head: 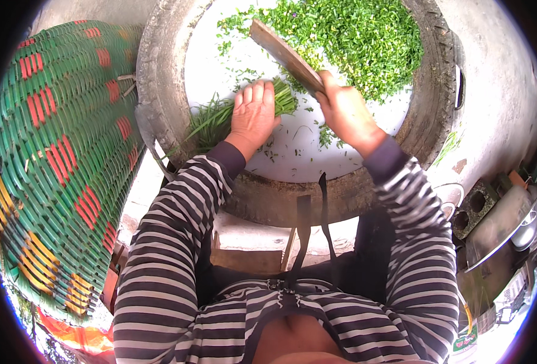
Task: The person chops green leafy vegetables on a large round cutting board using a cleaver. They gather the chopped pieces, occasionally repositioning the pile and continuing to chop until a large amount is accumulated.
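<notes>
My left hand (254, 109) presses down on a bundle of long green leaves (211, 119), whose cut ends (284, 98) stick out to its right. The bundle lies on a white round surface (295, 150) inside a tire (163, 73). In my right hand (343, 109) is a flat, brownish blade-like tool (286, 57), tilted up to the left above the surface. Its handle is hidden by my fingers, and I cannot tell whether its lower edge touches anything. A wide heap of chopped greens (359, 41) covers the far right of the surface, with bits scattered nearer me.
To the left leans a large green woven basket (68, 136) with red and yellow strips, close to the tire. A metal basin (500, 223) and a concrete block (475, 204) are at the lower right. A few loose leaves (448, 145) lie outside the tire.
</notes>
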{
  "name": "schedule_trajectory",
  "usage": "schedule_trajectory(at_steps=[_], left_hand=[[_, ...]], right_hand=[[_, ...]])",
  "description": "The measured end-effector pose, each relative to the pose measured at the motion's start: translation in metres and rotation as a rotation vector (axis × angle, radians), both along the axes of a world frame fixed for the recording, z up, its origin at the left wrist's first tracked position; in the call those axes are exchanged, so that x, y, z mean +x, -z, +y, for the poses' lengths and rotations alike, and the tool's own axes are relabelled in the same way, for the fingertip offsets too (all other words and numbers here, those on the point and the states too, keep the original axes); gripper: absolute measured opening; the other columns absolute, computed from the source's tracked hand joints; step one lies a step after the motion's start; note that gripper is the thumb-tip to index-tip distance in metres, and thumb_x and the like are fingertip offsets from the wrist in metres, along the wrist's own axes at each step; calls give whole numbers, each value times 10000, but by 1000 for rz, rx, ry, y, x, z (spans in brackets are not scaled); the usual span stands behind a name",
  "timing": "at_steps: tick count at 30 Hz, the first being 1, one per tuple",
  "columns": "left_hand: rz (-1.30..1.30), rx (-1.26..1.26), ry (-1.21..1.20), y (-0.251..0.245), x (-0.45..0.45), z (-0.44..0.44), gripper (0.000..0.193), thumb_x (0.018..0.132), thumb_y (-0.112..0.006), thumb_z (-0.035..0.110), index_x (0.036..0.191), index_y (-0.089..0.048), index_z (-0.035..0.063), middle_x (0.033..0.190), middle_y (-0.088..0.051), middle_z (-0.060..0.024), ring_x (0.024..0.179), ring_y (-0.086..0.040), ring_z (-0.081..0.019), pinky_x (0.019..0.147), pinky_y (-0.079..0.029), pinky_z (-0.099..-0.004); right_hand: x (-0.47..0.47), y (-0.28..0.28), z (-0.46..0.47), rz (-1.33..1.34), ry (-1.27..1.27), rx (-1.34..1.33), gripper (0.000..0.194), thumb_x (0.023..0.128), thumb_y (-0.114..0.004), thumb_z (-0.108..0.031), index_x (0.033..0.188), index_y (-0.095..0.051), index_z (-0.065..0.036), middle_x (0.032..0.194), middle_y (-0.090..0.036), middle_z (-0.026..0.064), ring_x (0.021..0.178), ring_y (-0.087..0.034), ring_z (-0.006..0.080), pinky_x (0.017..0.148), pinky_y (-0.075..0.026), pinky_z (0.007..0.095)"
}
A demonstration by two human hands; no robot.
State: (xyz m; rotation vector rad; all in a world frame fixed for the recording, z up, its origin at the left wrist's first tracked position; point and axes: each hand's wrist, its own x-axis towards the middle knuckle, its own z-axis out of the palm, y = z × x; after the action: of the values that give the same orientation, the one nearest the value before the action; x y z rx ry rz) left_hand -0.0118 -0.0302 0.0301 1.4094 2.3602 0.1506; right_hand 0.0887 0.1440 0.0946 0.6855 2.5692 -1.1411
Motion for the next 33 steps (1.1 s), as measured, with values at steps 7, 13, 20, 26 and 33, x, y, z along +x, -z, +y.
schedule_trajectory(at_steps=[7,13,20,26,33], left_hand=[[53,-39,42,4,3,-5,725,630,-747,269,1221,-425,0,1176,-447,-131,1092,-427,-265,923,-336,-382],[77,-47,104,13,6,-5,659,648,-721,234,1199,-439,9,1151,-460,-117,1033,-447,-258,892,-352,-375],[-30,-14,-89,5,6,6,712,646,-751,239,1215,-396,1,1142,-455,-140,1042,-448,-287,889,-358,-400],[-10,-30,-180,4,7,20,712,645,-759,236,1201,-386,-5,1108,-451,-144,1025,-450,-293,871,-362,-403],[22,-29,-147,11,9,20,724,630,-764,241,1201,-397,-11,1109,-459,-145,1019,-454,-291,865,-366,-395]], right_hand=[[23,-13,6,-182,-291,55,348,756,-487,39,1098,-432,-1,629,-590,207,634,-619,378,555,-498,461],[2,23,-15,-185,-283,46,350,753,-493,60,1091,-417,4,669,-594,205,649,-620,381,565,-506,453],[-2,35,-9,154,95,20,197,862,-501,-95,1026,-440,-4,652,-590,253,624,-601,422,572,-485,496],[32,-29,-8,-35,9,-35,214,845,-486,-36,1049,-424,-26,554,-553,211,528,-580,398,489,-466,485],[30,-15,-23,-185,-78,29,309,765,-478,48,1060,-403,2,662,-599,214,606,-609,386,536,-488,472]])
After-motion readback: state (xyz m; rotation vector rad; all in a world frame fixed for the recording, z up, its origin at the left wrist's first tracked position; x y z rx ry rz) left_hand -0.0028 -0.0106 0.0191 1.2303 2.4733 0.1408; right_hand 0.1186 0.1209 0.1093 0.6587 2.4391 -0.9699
